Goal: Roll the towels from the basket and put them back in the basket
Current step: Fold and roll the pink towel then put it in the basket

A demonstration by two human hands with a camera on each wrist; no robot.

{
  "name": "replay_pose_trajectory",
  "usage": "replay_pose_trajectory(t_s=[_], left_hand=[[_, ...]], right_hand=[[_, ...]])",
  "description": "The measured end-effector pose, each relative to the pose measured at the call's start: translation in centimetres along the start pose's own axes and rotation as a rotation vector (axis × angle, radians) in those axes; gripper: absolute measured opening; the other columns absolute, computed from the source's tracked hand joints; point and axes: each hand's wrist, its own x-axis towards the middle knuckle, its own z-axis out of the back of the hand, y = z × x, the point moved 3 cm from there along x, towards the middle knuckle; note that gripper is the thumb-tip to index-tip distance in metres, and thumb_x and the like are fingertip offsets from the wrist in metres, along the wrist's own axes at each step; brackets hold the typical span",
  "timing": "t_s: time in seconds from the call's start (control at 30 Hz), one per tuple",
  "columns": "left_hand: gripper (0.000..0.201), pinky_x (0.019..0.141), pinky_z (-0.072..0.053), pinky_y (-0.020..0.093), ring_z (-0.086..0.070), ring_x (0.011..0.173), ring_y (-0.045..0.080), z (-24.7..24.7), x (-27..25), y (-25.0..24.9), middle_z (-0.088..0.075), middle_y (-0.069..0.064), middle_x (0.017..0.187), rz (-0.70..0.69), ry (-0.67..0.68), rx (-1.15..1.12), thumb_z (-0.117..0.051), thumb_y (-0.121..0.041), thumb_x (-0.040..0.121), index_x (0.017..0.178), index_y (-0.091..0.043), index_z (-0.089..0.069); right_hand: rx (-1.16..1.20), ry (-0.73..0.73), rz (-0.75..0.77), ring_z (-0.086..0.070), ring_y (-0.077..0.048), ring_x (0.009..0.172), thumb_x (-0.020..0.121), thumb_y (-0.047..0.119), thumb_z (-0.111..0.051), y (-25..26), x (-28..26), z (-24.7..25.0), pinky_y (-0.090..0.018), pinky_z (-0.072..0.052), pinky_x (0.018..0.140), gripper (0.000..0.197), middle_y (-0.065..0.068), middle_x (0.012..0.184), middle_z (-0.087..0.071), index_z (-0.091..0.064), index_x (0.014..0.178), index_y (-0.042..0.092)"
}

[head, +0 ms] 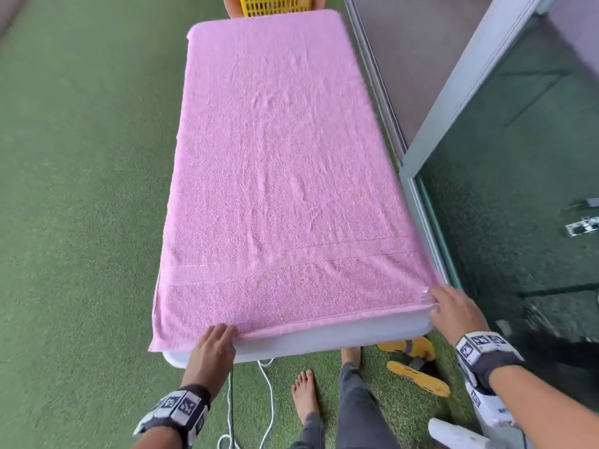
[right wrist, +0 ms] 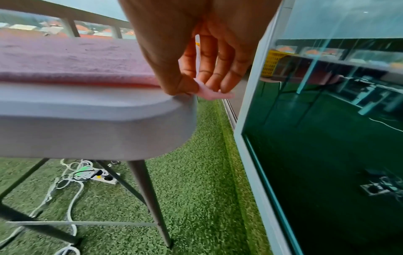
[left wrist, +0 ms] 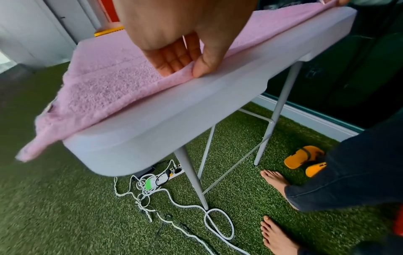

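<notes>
A pink towel (head: 278, 163) lies spread flat over almost the whole white table (head: 324, 338). Its near left corner hangs off the table's edge. My left hand (head: 215, 338) pinches the towel's near hem (left wrist: 174, 75) between thumb and fingers, left of the middle. My right hand (head: 449, 306) pinches the near right corner (right wrist: 209, 93) at the table's corner. The yellow basket (head: 274, 4) shows beyond the table's far end, mostly cut off by the frame.
Green artificial turf (head: 81, 189) surrounds the table. A glass door with a grey frame (head: 421, 196) stands close along the right. Cables and a power strip (left wrist: 165, 174) lie under the table. Yellow sandals (head: 418, 364) and my bare feet are near the table's front.
</notes>
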Motion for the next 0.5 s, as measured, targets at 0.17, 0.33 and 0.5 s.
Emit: replay_pose_trajectory(t_s=[0.17,0.33,0.5], left_hand=[[0.040,0.062,-0.049,0.028,-0.050,0.071,0.013,1.0,-1.7,2.9,-0.060,-0.001,0.083,0.178,-0.118,0.021,-0.073,0.018,0.064,0.091,-0.010,-0.062],[0.036,0.058,-0.050,0.036,-0.054,0.067,0.021,2.7,-2.1,4.2,-0.067,0.008,0.077,0.277,-0.196,0.060,-0.075,0.022,0.059,0.085,-0.003,-0.068],[0.027,0.060,-0.046,0.033,-0.058,0.064,0.021,4.5,-1.4,3.9,-0.069,0.013,0.078,0.268,-0.293,-0.059,-0.071,0.021,0.068,0.087,0.002,-0.069]], right_hand=[[0.077,-0.031,0.143,-0.052,-0.009,0.096,0.081,0.007,-0.063,1.7,-1.4,-1.7,-0.027,-0.048,0.082,0.034,0.012,0.117,-0.057,-0.065,0.110,0.025],[0.082,-0.055,0.056,-0.048,-0.010,0.085,0.078,-0.003,-0.065,2.0,0.0,-1.5,-0.022,-0.035,0.071,0.037,0.007,0.099,-0.061,-0.068,0.108,0.019],[0.113,-0.144,0.094,-0.049,-0.014,0.076,0.078,-0.002,-0.064,1.5,0.0,0.1,-0.027,-0.038,0.072,0.020,0.000,0.091,-0.067,-0.071,0.091,0.013]])
